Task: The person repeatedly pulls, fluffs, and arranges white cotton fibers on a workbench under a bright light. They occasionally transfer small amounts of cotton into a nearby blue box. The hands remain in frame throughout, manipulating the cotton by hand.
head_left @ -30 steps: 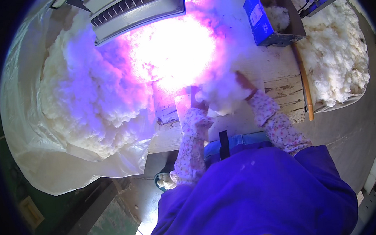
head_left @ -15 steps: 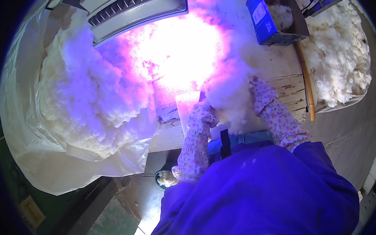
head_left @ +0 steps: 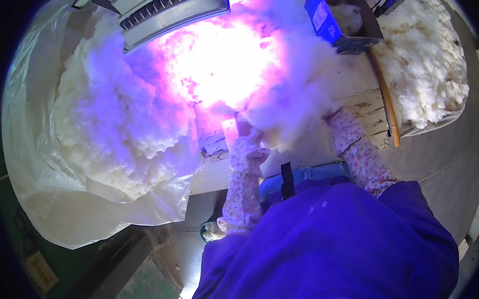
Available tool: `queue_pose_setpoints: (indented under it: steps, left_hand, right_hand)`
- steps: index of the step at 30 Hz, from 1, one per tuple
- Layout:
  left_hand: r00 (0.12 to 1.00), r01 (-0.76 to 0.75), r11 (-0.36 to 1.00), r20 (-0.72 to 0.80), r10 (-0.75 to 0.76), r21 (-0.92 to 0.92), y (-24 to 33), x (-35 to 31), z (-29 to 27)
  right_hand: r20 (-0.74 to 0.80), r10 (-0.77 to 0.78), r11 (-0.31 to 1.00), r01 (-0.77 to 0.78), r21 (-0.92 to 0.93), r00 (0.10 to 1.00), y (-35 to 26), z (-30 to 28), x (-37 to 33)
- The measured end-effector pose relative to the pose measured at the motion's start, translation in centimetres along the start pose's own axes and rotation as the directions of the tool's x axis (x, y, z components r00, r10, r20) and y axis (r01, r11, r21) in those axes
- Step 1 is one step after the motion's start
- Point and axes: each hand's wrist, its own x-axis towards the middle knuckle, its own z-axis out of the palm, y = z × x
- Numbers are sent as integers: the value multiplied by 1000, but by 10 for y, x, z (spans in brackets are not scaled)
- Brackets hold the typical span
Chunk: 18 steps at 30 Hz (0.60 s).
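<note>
A loose mound of fluffy white fibre, like raw cotton (head_left: pixel 294 105), lies on the worktable in front of me. My left hand (head_left: pixel 246 126) is at its left edge, partly lost in fluff and purple glare. At its right edge is my right hand (head_left: pixel 334 114), whose fingers are sunk in or behind the fluff. Floral sleeve covers reach to both wrists. I cannot make out how the fingers of either hand are bent. Beside my left hand, a pale flat strip (head_left: pixel 230 132) lies on the table.
A grey lamp (head_left: pixel 173 14) overhangs the table, its glare washing out the middle. A plastic sheet (head_left: pixel 44 183) holds a big fibre heap (head_left: pixel 111 119) at left. A blue box (head_left: pixel 341 17) containing fluff, a wooden stick (head_left: pixel 385 99) and more fibre (head_left: pixel 423 61) are at right.
The fibre mound has shifted away from my body and slightly left. My hands have moved a little farther apart. The whole view has shifted slightly.
</note>
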Motion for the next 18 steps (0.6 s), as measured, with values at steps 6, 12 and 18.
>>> queue_pose_setpoints:
  steps: [6, 12, 18]
  left_hand:
    - [955, 101, 995, -279, -99, -7, 16, 1, 56]
    - [999, -5, 960, 29, 14, -279, 27, 17, 26]
    - [891, -55, 998, 451, 58, -21, -29, 21, 55]
  right_hand:
    - [-33, -34, 989, 29, -143, 999, 14, 10, -16]
    - [-151, -50, 996, 60, 61, 987, -45, -40, -19]
    - [-34, -8, 999, 7, -37, 999, -15, -15, -35]
